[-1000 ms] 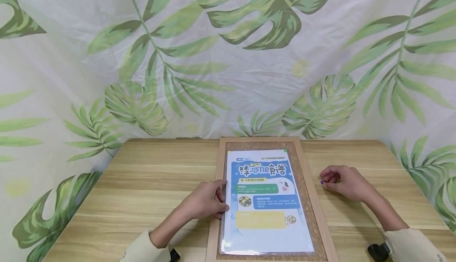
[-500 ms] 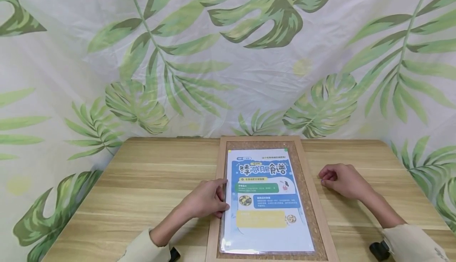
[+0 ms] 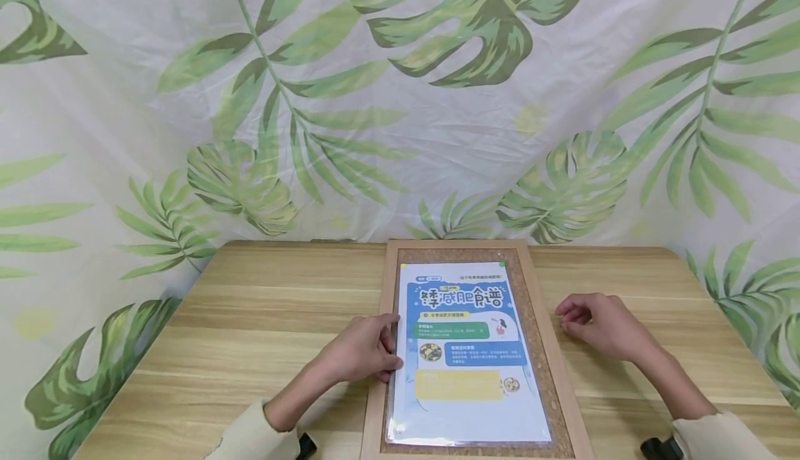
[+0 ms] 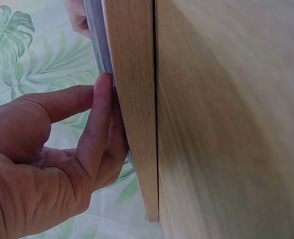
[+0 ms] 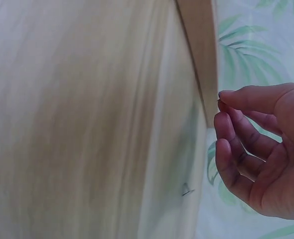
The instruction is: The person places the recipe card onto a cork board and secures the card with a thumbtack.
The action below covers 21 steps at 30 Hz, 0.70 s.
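A corkboard in a wooden frame lies on the table with a glossy printed sheet over its cork. A yellow pin sits at the sheet's top left corner, a green pin at its top right. My left hand rests on the sheet's left edge, index fingertip and thumb tip spread apart along it. Right of the board, my right hand hovers with thumb and index fingertip together on a small push pin, mostly hidden; only a dark speck shows in the right wrist view.
The wood-grain table extends on both sides of the board. Behind it hangs a leaf-printed cloth, close against the board's far end. Dark wrist devices sit by the sleeves.
My right hand has shifted slightly left toward the board and turned a little, so the blue-purple pin head seen earlier is hidden. The left hand and sheet stay put.
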Each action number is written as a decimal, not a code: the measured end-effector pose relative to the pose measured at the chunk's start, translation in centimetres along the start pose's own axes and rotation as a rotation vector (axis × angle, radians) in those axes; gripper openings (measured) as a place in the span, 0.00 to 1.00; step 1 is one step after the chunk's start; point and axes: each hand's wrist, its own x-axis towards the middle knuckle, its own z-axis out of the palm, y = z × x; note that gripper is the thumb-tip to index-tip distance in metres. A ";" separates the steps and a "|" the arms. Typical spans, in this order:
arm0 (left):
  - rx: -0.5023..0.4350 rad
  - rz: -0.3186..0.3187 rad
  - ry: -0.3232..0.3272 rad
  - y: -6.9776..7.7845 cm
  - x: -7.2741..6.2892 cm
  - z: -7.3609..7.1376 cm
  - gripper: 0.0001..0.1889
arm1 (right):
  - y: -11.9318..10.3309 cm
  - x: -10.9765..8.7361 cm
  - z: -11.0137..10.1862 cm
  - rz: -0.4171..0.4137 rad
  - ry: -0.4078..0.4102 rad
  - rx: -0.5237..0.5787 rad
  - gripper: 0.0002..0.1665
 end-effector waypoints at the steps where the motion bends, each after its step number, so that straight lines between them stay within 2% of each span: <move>1: 0.002 -0.003 0.000 0.0 0.0 0.0 0.43 | -0.2 -0.1 0.0 0.000 0.003 0.005 0.04; 11: -0.016 -0.047 0.009 0.3 0.4 0.1 0.44 | -2.5 -0.4 0.0 -0.030 -0.005 0.068 0.04; 21: 0.008 -0.032 0.017 0.6 0.8 -0.2 0.44 | -3.9 -0.4 0.4 -0.060 -0.003 0.125 0.06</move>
